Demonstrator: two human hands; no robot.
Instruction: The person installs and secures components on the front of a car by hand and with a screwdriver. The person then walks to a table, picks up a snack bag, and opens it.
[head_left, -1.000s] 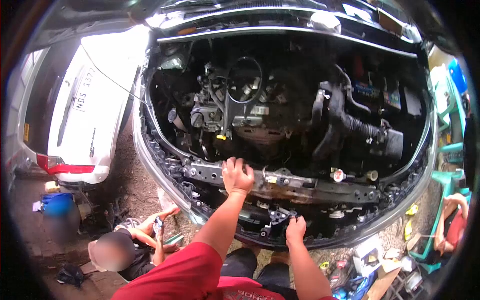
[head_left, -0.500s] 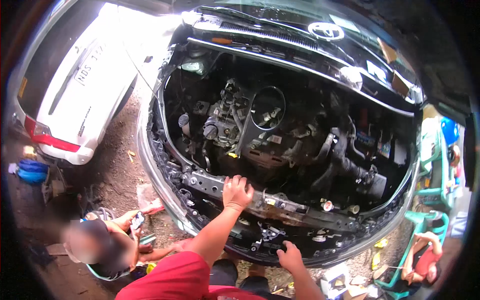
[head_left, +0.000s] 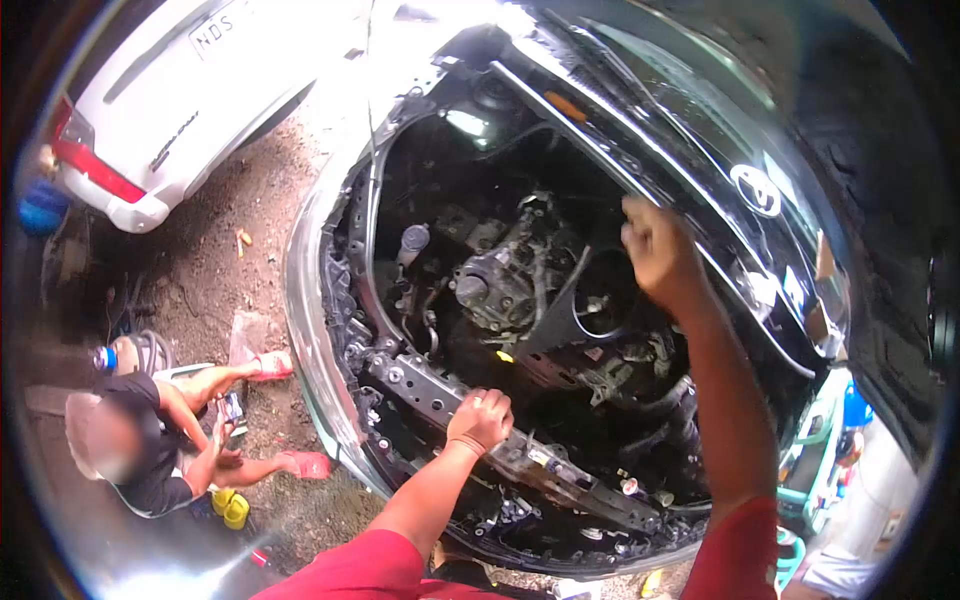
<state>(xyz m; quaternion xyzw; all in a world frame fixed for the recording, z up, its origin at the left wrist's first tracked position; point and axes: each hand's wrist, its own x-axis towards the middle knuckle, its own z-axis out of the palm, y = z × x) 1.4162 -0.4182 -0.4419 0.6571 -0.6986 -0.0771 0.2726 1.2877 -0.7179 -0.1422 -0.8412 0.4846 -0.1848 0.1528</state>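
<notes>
The left hand (head_left: 482, 420) clutches the hole-punched metal crossbar (head_left: 420, 393) along the engine bay's (head_left: 425, 178) near edge. In open room toward the straight far rim (head_left: 568, 129), the right hand (head_left: 660, 250) hovers, blurred; I cannot tell its grasp.

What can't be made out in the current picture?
All in the head view:
- Right hand: blurred, so whether it holds something small is unclear.
- Left hand: it covers part of the front crossbar; its own back hides how firmly it grips.
- White vehicle's plate: beyond "NDS", lost in glare near the top edge.
- Engine bay: deep shadow hides its lower parts.
- Seated person's phone: screen too small to read.
</notes>
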